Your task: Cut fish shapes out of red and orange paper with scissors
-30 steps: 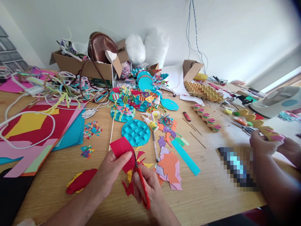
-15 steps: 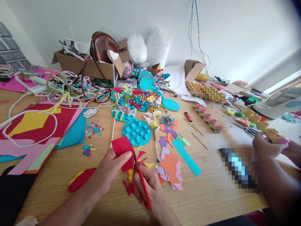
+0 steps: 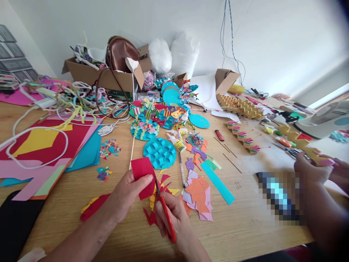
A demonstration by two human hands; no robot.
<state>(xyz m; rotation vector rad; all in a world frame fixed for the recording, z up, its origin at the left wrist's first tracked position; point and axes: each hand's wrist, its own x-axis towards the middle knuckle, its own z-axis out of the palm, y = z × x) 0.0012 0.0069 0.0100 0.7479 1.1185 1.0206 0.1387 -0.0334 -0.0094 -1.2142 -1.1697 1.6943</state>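
Observation:
My left hand (image 3: 133, 189) pinches a piece of red paper (image 3: 142, 168) between thumb and fingers. In my right hand (image 3: 174, 211) are red-handled scissors (image 3: 168, 220), their blades at the paper's right edge. Red and yellow paper scraps (image 3: 151, 217) lie beneath the blades. Under my left forearm is a cut red and yellow paper shape (image 3: 94, 206). Just beyond the paper sits a round blue disc with curled paper loops (image 3: 159, 153). Orange fish-shaped paper (image 3: 198, 193) rests on lilac and pink scraps to the right of the scissors, near a pen (image 3: 181, 169).
Coloured paper sheets (image 3: 81, 153) and a white cable (image 3: 65, 145) cover the left. At the back stands a cardboard box (image 3: 103, 74) with a brown bag (image 3: 122, 51). Glue bottles (image 3: 178, 143) stand mid-table. On the right, another person's hands (image 3: 313, 169) hold a yellow egg-carton strip (image 3: 313, 154).
The view has shifted very slightly. My hands, the red paper and the scissors keep nearly the same pose.

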